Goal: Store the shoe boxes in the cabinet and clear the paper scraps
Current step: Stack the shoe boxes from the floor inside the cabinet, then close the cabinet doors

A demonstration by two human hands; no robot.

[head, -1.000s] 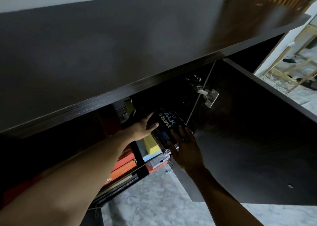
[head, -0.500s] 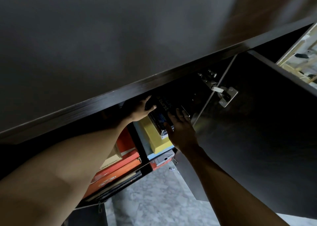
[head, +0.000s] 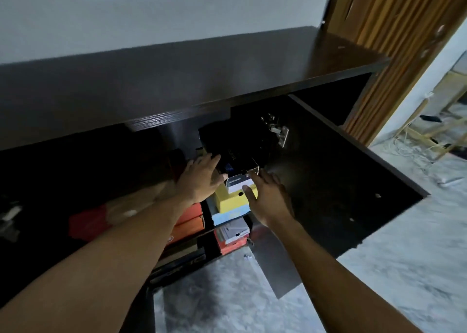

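- Evidently the step in hand is seating the black shoe box [head: 227,145] in the cabinet [head: 202,79]. It lies on top of a yellow box [head: 231,202], in the stack just left of the open door [head: 341,181], with its labelled near end poking out at the front.
- The left hand [head: 199,181] lies flat against the box's left side, fingers straight. The right hand [head: 269,201] is spread open at the near right corner, thumb beside the white label. Neither hand grips anything.
- To do it well, I would push evenly with both palms so the box slides straight back and does not twist against the divider on its left.
- I would also steady the yellow box and the pale blue box [head: 227,215] under it, since a hard shove could drag the stack askew.
- The near end should finish level with the boxes below it, so that the door can swing shut.
- The cabinet's inside is very dark: the far end of the black box and the depth left behind it cannot be seen.
- Whether the right hand's fingers touch the box is hard to tell.
- Left of the orange boxes [head: 189,219], the left forearm covers the shelf, and the red shape there is blurred.
- A small pale bit [head: 247,256] lies on the floor near the cabinet's foot. It may be a paper scrap, but it is too small to tell.
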